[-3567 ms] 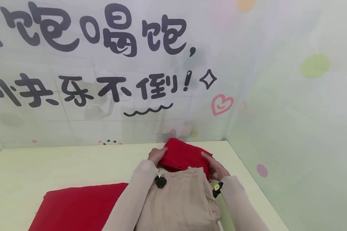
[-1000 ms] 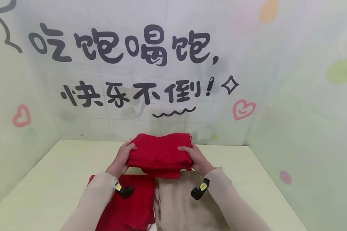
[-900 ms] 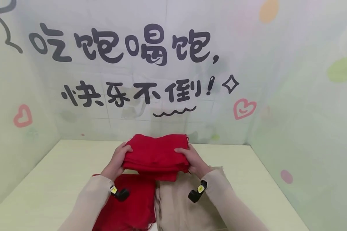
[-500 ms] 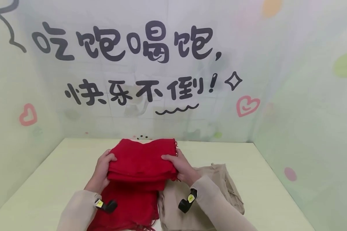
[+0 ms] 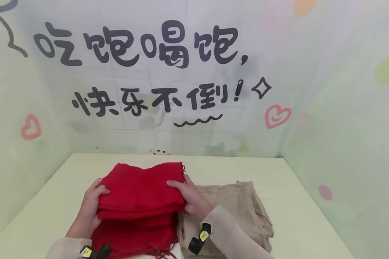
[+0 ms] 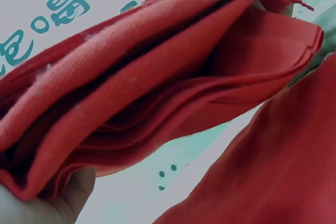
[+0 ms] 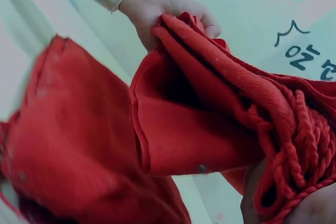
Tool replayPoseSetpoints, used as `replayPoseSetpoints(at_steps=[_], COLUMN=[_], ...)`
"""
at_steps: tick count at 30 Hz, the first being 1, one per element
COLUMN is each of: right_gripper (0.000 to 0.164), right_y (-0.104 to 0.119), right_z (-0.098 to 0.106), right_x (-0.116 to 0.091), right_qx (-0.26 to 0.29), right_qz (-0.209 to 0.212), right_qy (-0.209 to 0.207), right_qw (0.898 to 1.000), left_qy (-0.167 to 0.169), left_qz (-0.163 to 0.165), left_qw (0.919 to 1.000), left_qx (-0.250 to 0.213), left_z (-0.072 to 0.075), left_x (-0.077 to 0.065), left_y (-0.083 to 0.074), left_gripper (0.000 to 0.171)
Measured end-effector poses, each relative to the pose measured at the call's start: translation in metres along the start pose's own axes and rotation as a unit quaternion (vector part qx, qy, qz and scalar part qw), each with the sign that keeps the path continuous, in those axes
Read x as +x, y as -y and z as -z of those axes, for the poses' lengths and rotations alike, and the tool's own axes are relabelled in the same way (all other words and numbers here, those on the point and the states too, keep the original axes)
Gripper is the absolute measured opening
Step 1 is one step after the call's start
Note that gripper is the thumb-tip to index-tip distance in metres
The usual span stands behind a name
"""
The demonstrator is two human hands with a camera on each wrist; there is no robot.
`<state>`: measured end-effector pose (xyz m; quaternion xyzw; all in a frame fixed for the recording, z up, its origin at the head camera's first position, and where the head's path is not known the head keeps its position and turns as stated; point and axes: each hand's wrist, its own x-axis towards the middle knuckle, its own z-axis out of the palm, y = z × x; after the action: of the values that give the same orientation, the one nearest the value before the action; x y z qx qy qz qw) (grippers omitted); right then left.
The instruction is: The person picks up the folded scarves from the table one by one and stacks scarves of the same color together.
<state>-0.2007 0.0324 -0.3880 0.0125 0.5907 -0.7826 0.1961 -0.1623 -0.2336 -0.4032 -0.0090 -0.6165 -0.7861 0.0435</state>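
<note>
A folded red scarf (image 5: 139, 187) with twisted fringe is held up between both hands. My left hand (image 5: 92, 199) grips its left edge, thumb on top and fingers beneath. At the other edge my right hand (image 5: 192, 196) pinches it, thumb on top. In the right wrist view, cord-like tassels (image 7: 299, 150) hang over the right hand. Below the held scarf lies a second red fringed cloth (image 5: 136, 237) on the table, partly covered from sight. The wrist views show a gap between the held scarf (image 6: 147, 77) and the cloth beneath (image 6: 283, 156).
To the right, a folded beige cloth (image 5: 230, 205) lies on the pale table (image 5: 298, 216), close beside the lower red cloth. A back wall (image 5: 181, 140) with dark lettering and side walls enclose the table.
The red scarf was gripped at the back right behind the beige cloth, then lifted. Both hands have carried it left and nearer, over the other red cloth; the beige cloth is uncovered.
</note>
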Motion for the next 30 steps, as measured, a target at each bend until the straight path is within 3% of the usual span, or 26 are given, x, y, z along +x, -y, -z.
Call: replayPoseSetpoints(at_steps=[9, 16, 24, 30], right_gripper=[0.066, 0.064, 0.072, 0.074], right_y=[-0.016, -0.033, -0.048, -0.056], right_z=[-0.012, -0.011, -0.013, -0.013], right_x=[-0.005, -0.011, -0.015, -0.015], right_qx=[0.033, 0.023, -0.034, -0.09], right_qz=[-0.005, 0.003, 0.001, -0.003], right_qy=[0.029, 0.043, 0.018, 0.001], right_qw=[0.999, 0.999, 0.999, 0.996], left_qy=[-0.037, -0.039, -0.065, -0.095], left_qz=[-0.003, 0.012, 0.061, 0.146], left_qw=[0.9992, 0.9989, 0.996, 0.983], left_qx=[-0.017, -0.023, -0.005, 0.057], left_z=[0.019, 0.029, 0.037, 0.044], left_x=[-0.013, -0.023, -0.034, -0.042], left_y=[0.007, 0.015, 0.026, 0.032], left_gripper=[0.024, 0.03, 0.032, 0.031])
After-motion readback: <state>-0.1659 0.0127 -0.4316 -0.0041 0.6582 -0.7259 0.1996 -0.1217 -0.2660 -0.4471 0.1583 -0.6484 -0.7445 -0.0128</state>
